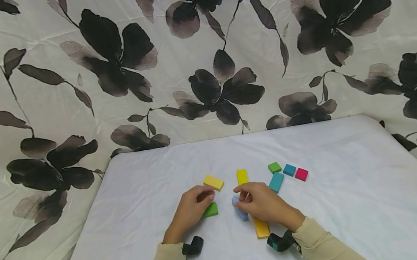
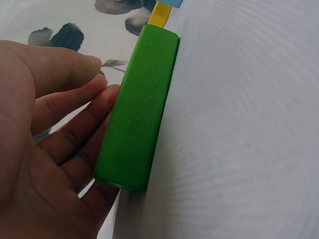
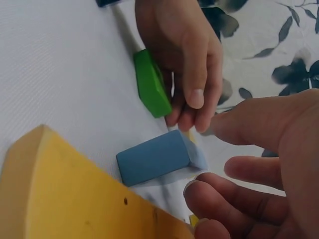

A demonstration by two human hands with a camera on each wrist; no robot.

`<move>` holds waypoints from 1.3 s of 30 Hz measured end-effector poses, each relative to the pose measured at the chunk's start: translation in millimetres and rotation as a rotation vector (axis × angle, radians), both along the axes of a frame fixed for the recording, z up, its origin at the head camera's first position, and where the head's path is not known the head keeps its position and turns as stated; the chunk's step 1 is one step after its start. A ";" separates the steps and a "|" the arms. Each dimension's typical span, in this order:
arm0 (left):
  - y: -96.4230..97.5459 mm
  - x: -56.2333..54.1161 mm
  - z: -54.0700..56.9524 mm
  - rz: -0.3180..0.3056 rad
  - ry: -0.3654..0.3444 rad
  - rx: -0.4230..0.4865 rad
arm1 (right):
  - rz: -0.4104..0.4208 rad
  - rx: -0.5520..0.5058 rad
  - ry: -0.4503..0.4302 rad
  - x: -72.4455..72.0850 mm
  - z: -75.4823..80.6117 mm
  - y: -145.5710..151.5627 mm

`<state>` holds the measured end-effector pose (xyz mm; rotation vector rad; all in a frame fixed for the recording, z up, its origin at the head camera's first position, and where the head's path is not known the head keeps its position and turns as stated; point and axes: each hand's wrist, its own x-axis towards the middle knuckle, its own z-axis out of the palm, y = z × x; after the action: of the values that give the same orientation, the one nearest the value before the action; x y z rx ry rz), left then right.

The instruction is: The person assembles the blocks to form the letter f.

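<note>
My left hand (image 1: pixel 191 209) hovers beside a green block (image 1: pixel 210 210) lying on the white-covered table. In the left wrist view, its thumb stands apart from the loosely bent fingers (image 2: pixel 75 134), which reach along the far side of the green block (image 2: pixel 139 109). My right hand (image 1: pixel 263 202) is over the table beside a light blue block (image 1: pixel 239 210). Seen from the right wrist, a gap separates thumb and fingers, and the blue block (image 3: pixel 154 157) lies just past the fingertips. An orange-yellow block (image 1: pixel 262 228) sits partly hidden under the right hand.
Beyond the hands lie a pale yellow block (image 1: pixel 213 182) and a brighter yellow one (image 1: pixel 242 176). To the right are a teal block (image 1: pixel 276 182) and small green (image 1: pixel 274 167), blue (image 1: pixel 289 170) and red (image 1: pixel 301 174) blocks. Flowered cloth (image 1: pixel 168 65) hangs behind the table.
</note>
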<state>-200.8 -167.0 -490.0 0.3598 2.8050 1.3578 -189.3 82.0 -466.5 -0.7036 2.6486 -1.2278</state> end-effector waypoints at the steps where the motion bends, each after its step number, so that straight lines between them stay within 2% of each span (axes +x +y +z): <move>1: 0.3 0.3 -0.3 0.003 -0.008 0.003 | -0.001 0.004 -0.006 -0.4 0.1 -1.0; 8: -0.2 1.4 -4.9 0.011 -0.011 -0.002 | 0.000 0.047 -0.022 -2.8 -3.5 -6.2; 17: 2.9 -1.5 -4.5 0.039 -0.025 0.001 | -0.011 0.074 -0.017 -3.8 -3.6 -5.8; 27: 3.4 -0.4 -0.4 0.019 -0.019 0.016 | -0.018 0.091 0.009 1.0 -4.7 -7.1; 39: 5.8 1.1 1.6 -0.007 0.008 0.041 | -0.050 0.040 0.011 0.5 -1.7 -3.9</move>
<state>-199.7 -161.2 -488.4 0.3761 2.7836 1.4169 -188.8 78.1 -468.2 -0.6441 2.7074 -1.1832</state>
